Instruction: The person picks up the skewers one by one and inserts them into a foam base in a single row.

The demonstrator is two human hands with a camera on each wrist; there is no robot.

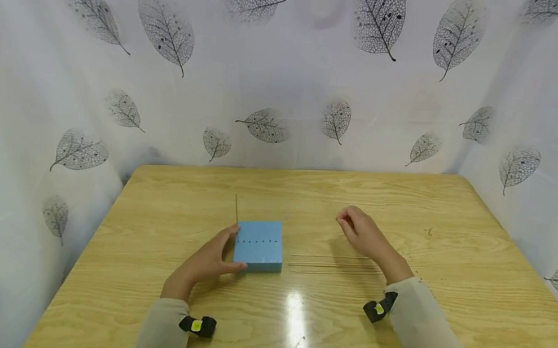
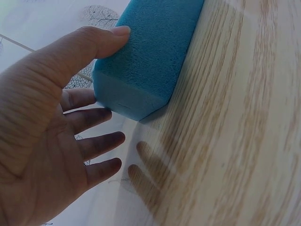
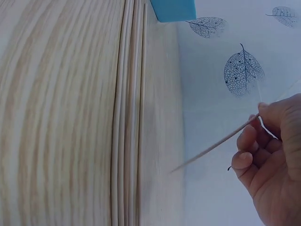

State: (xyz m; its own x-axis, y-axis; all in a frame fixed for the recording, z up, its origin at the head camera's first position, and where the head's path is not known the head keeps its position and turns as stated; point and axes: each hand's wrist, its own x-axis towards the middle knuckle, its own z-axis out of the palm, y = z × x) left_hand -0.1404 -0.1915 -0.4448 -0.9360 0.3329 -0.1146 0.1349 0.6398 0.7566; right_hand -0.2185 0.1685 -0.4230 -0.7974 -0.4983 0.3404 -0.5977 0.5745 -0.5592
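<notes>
A light blue foam block (image 1: 257, 257) lies on the table, with a row of small dark holes (image 1: 260, 242) across its top. My left hand (image 1: 207, 258) holds its left side, thumb at the near edge and a finger at the far corner. In the left wrist view, the other fingers are spread beside the block. One thin stick (image 1: 237, 208) stands nearly upright in the left end of the row. My right hand (image 1: 365, 237), raised over the table right of the block, pinches another thin brown stick (image 3: 211, 147) between thumb and forefinger.
Several thin sticks (image 1: 330, 267) lie side by side on the wooden table (image 1: 194, 199), between the block and my right forearm. A leaf-patterned white curtain (image 1: 288, 84) hangs behind the table and along both sides. Small dark crumbs (image 1: 428, 231) dot the right part.
</notes>
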